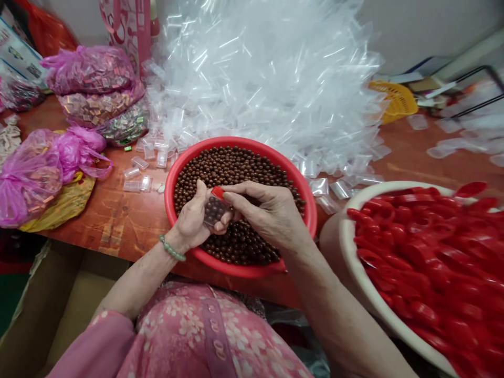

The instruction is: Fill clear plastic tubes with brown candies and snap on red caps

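Clear container [213, 212] with a red cap [218, 192] at its upper end, held over a red basin [170, 206] of brown balls [232, 160].
We see the left hand [190, 219] gripping the container, dark balls visible through its wall, between thumb and curled fingers, while the right hand [271, 211] pinches the cap between thumb and forefinger; we cannot tell whether the cap is fully seated. On the worktop [114, 215] we note a heap of clear pieces [255, 73] behind the basin and, to its right, a white tub [348, 236] filled with red plastic parts [429, 262].
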Demonstrator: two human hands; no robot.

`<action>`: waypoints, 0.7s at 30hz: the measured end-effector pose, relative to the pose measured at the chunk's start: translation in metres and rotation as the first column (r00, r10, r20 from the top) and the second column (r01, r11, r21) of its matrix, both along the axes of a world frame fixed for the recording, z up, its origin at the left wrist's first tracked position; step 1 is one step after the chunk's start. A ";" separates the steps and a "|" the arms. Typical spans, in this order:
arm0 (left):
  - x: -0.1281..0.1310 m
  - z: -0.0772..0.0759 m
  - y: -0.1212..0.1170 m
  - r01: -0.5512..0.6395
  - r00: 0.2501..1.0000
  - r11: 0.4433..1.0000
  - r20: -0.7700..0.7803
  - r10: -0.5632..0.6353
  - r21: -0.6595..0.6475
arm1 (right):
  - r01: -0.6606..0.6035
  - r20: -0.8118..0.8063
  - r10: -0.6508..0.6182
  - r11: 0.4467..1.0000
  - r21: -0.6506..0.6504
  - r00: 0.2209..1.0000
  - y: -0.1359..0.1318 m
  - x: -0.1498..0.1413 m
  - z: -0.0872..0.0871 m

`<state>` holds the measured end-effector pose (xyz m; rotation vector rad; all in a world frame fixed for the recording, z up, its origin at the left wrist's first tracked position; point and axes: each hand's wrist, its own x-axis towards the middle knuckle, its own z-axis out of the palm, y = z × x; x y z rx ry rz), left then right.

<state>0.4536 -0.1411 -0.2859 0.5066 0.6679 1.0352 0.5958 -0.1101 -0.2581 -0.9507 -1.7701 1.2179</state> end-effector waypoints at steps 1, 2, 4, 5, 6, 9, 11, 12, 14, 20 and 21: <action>0.000 -0.001 0.000 0.001 1.000 1.000 -0.014 0.000 0.003 | -0.015 0.004 0.015 1.000 -0.001 1.000 0.000 0.001 0.000; 0.000 -0.002 0.001 0.003 1.000 1.000 -0.025 -0.003 0.006 | -0.027 0.005 0.027 1.000 0.004 1.000 -0.001 0.002 0.000; 0.001 -0.004 0.001 0.011 0.999 1.000 -0.045 -0.010 0.007 | -0.068 0.027 0.067 0.997 0.037 0.997 -0.001 0.004 0.003; 0.001 -0.005 0.000 0.020 0.998 1.000 -0.056 -0.020 0.003 | -0.101 0.056 0.097 0.993 0.063 0.994 -0.001 0.006 0.005; 0.002 -0.005 0.000 0.029 0.997 1.000 -0.067 -0.029 -0.002 | -0.135 0.092 0.127 0.987 0.090 0.988 0.000 0.008 0.008; 0.004 -0.005 -0.002 0.055 0.992 0.998 -0.114 -0.054 0.009 | -0.207 0.156 0.186 0.970 0.130 0.970 0.003 0.015 0.011; 0.005 -0.004 -0.003 0.055 0.988 0.998 -0.149 -0.049 0.042 | -0.212 0.131 0.197 0.970 0.120 0.972 0.005 0.018 0.011; 0.006 -0.004 -0.003 0.056 0.985 0.997 -0.168 -0.045 0.058 | -0.212 0.108 0.200 0.971 0.111 0.974 0.005 0.019 0.010; 0.006 -0.003 -0.004 0.052 0.977 0.996 -0.210 -0.036 0.076 | -0.217 0.079 0.210 0.971 0.098 0.975 0.006 0.021 0.009; 0.006 -0.004 -0.006 0.045 0.975 0.997 -0.219 -0.030 0.063 | -0.337 0.194 0.307 0.930 0.146 0.932 0.010 0.025 0.015; 0.006 -0.005 -0.006 0.036 0.977 0.997 -0.214 -0.021 0.067 | -0.360 0.194 0.328 0.919 0.163 0.925 0.011 0.025 0.016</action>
